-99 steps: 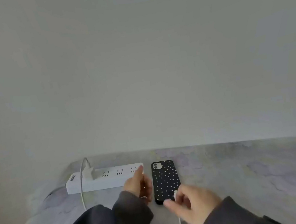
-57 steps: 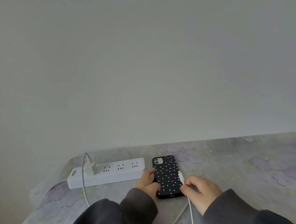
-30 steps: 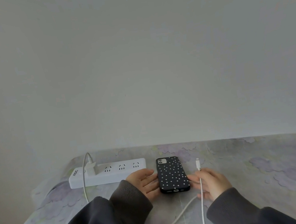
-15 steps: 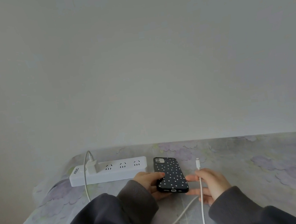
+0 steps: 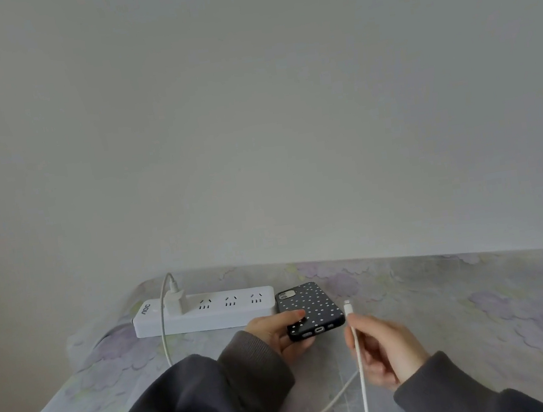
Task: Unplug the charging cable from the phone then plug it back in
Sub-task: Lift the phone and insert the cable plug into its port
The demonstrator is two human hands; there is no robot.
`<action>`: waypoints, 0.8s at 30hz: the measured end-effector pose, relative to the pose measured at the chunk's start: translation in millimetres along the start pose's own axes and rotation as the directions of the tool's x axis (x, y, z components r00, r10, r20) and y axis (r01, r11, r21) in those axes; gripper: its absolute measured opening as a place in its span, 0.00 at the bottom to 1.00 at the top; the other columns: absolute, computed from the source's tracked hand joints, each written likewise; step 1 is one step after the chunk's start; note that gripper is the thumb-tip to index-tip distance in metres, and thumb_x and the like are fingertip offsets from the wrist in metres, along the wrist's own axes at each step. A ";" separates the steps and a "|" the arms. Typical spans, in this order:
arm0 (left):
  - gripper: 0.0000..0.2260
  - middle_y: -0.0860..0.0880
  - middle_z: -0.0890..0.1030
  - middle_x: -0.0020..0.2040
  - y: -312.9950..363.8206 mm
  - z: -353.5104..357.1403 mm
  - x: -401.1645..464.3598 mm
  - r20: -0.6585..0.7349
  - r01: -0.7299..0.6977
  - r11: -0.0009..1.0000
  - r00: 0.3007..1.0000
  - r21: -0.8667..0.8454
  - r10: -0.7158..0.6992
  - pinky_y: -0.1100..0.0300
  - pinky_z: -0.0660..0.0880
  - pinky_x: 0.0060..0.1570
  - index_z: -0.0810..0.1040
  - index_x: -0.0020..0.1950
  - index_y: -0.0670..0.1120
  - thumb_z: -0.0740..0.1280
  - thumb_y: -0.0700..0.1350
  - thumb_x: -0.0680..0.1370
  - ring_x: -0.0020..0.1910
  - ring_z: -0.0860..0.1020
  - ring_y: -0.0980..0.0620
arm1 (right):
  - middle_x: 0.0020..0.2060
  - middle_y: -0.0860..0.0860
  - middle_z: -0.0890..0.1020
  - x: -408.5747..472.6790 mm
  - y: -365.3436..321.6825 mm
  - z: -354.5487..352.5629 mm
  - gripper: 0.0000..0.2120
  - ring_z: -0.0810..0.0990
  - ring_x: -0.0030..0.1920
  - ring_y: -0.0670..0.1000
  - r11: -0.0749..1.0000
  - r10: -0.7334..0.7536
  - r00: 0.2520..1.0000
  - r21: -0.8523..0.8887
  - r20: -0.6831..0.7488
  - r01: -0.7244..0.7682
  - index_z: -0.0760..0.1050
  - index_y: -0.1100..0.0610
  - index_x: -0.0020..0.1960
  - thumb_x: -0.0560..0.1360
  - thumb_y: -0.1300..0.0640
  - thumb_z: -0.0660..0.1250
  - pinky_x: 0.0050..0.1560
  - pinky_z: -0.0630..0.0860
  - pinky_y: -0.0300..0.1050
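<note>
A phone (image 5: 310, 304) in a black case with white dots lies face down, its near end raised and its port end facing me. My left hand (image 5: 280, 332) grips that near left corner, thumb on the back. The white charging cable (image 5: 360, 367) is unplugged. My right hand (image 5: 383, 346) pinches it a little below the connector (image 5: 348, 308), which points up just right of the phone, apart from the port. The cable loops down across the table and off the bottom edge.
A white power strip (image 5: 204, 313) lies left of the phone, with a white charger plug (image 5: 174, 301) in its first socket and its cord hanging toward me. The table wears a pale floral cloth (image 5: 485, 316). A plain wall stands close behind.
The cable came out of the phone. My left hand has lifted the phone's near end and turned it. My right hand has closed on the cable below the connector.
</note>
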State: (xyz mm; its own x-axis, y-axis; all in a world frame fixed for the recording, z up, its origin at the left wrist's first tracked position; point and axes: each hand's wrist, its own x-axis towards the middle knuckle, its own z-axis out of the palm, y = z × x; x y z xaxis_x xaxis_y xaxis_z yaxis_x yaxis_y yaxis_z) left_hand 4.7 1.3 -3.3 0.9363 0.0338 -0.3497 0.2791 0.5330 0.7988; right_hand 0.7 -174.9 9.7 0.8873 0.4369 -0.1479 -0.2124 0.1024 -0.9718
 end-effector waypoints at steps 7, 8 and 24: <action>0.01 0.44 0.84 0.26 -1.7 -2.0 3.8 0.044 -0.023 0.998 0.999 0.065 0.020 0.65 0.77 0.20 0.77 0.42 0.35 0.68 0.33 0.72 0.22 0.82 0.51 | 0.13 0.47 0.69 -10.1 2.0 15.4 0.22 0.61 0.14 0.44 0.953 0.123 0.969 -0.298 0.213 -0.056 0.75 0.55 0.24 0.76 0.56 0.58 0.16 0.54 0.30; 0.02 0.44 0.84 0.26 -1.5 -2.1 4.2 0.048 -0.020 0.997 0.999 0.073 0.017 0.65 0.77 0.20 0.77 0.42 0.35 0.68 0.33 0.72 0.22 0.82 0.51 | 0.13 0.47 0.69 -10.7 1.5 16.0 0.22 0.61 0.14 0.44 0.947 0.132 0.968 -0.314 0.213 -0.060 0.75 0.55 0.24 0.76 0.56 0.58 0.16 0.55 0.31; 0.02 0.43 0.84 0.26 -1.6 -5.1 6.7 0.066 -0.021 0.996 0.998 0.089 0.015 0.65 0.77 0.19 0.77 0.41 0.34 0.68 0.34 0.72 0.22 0.81 0.51 | 0.13 0.47 0.71 -13.7 -0.7 16.8 0.24 0.63 0.14 0.44 0.940 0.105 0.975 -0.339 0.196 -0.034 0.76 0.55 0.22 0.76 0.56 0.59 0.15 0.57 0.32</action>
State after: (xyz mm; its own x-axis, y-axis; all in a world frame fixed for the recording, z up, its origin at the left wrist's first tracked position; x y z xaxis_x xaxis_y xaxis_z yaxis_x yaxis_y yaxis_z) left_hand 9.5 5.0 -9.5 0.9524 -0.0136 -0.3046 0.2772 0.4545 0.8465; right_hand -18.2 -165.9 15.4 0.7627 0.6115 -0.2105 -0.0909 -0.2209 -0.9710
